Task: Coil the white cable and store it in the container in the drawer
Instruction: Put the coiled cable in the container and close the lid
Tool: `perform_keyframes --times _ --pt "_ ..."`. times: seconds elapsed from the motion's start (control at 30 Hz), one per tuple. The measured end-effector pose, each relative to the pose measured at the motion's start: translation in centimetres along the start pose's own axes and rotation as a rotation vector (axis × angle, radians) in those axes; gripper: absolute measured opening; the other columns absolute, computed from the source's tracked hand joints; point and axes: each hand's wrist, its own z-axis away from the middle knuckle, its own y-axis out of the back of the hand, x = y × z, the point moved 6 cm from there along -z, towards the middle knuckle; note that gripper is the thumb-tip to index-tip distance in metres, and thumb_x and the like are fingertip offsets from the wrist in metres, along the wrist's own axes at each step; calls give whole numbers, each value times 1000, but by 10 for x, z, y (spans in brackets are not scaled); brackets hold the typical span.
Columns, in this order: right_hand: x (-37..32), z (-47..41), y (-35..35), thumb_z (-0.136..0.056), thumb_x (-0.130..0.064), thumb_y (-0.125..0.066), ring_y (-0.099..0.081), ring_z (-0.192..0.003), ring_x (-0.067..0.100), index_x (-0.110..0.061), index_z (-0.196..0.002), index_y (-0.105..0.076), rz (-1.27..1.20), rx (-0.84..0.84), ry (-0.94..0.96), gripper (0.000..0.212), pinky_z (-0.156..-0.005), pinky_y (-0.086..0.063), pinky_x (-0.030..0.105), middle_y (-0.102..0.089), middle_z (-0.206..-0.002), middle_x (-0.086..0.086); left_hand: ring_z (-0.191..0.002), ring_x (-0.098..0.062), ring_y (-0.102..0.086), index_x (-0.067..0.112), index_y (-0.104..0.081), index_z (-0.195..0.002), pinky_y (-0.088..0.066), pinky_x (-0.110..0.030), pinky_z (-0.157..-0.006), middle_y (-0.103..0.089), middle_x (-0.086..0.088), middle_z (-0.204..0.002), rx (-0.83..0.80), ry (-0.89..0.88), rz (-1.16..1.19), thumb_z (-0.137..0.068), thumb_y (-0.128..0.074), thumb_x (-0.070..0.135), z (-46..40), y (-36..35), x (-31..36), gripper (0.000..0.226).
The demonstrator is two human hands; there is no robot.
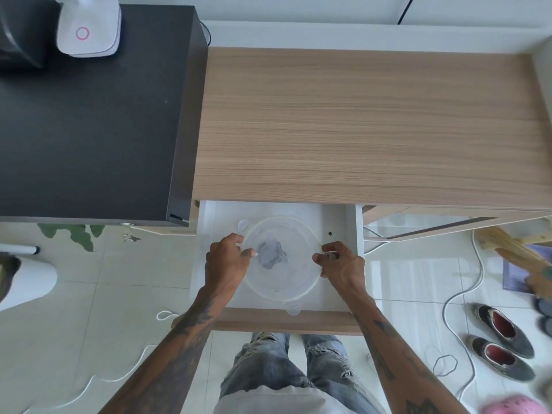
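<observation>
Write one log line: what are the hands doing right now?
drawer: open | container: inside, lid on | left hand: on left rim | right hand: on right rim | white cable: on floor

White drawer [340,282], translucent container [301,234]

You are standing in a lived-in room of a home, not a lab or workshop. A wood-grain desk [367,124] with a pulled-out white drawer [337,264] sits beside a black cabinet [89,130] carrying a small white device [89,28], all on glossy pale floor tiles [104,294]. A pair of worn slip-on shoes [501,342] lies on the floor at your right, with loose white cords [475,282] trailing around them.
</observation>
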Motion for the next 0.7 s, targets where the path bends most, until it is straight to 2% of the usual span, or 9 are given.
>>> perform_keyframes --times 0.07,0.13,0.2,0.27,0.3,0.37,0.47,0.6,0.7 --pt "2 -2 2 -82 -18 -77 -68 -58 25 -13 -101 -67 0 4 -11 23 -53 -53 22 -68 -75 3 -100 -32 -73 7 -65 -126 -56 -37 -82 -76 -14 -113 -1 -14 -28 -86 -79 31 -1 1 1 49" --pt "3 -3 3 -83 -20 -77 -66 -53 20 -15 -99 -64 29 6 -14 21 -45 -49 17 -69 -79 4 -99 -34 -72 10 -57 -132 -56 -40 -83 -75 -15 -112 -11 -20 -78 -87 -77 32 -2 1 3 54" --pt "3 -2 0 -86 -21 -74 -66 -62 25 -14 -102 -62 81 9 -5 22 -57 -58 29 -67 -88 7 -97 -36 -69 18 -38 -146 -56 -42 -80 -72 -16 -109 -34 -42 -173 -89 -75 31 -5 -2 6 69" --pt "0 2 -2 -91 -27 -69 -59 -75 29 -13 -110 -56 298 79 32 27 -65 -50 34 -56 -102 7 -98 -37 -67 24 -22 -154 -53 -41 -77 -70 -16 -108 -68 -66 -265 -91 -73 30 -9 -4 10 82" --pt "-1 6 -3 -93 -29 -67 -57 -79 29 -13 -111 -52 394 133 48 29 -66 -44 34 -52 -107 8 -101 -37 -67 25 -20 -155 -53 -42 -79 -69 -16 -111 -91 -65 -290 -92 -71 31 -12 -5 10 82" --pt "-5 11 -3 -94 -25 -65 -59 -86 30 -13 -113 -50 458 193 55 27 -66 -41 34 -51 -113 9 -110 -38 -64 23 -25 -156 -53 -45 -88 -67 -16 -121 -143 -50 -299 -93 -69 32 -20 -7 8 78" --pt "-5 13 -9 -97 -15 -59 -64 -96 32 -8 -120 -56 472 165 29 25 -72 -48 36 -59 -118 12 -118 -36 -60 21 -37 -153 -51 -46 -97 -63 -16 -129 -216 -52 -250 -94 -68 31 -27 -11 2 67" --pt "-7 12 -18 -97 -8 -54 -66 -93 36 0 -106 -66 444 146 101 17 -77 -50 35 -70 -105 19 -106 -36 -63 19 -45 -147 -53 -45 -93 -66 -21 -116 -233 -62 -135 -93 -69 26 -31 -16 -8 60" --pt "-5 8 -13 -96 -13 -56 -67 -96 38 1 -107 -70 350 130 65 22 -78 -50 33 -74 -102 22 -93 -28 -61 17 -50 -143 -52 -40 -89 -64 -19 -111 -247 -61 -84 -91 -70 23 -35 -19 -14 56"
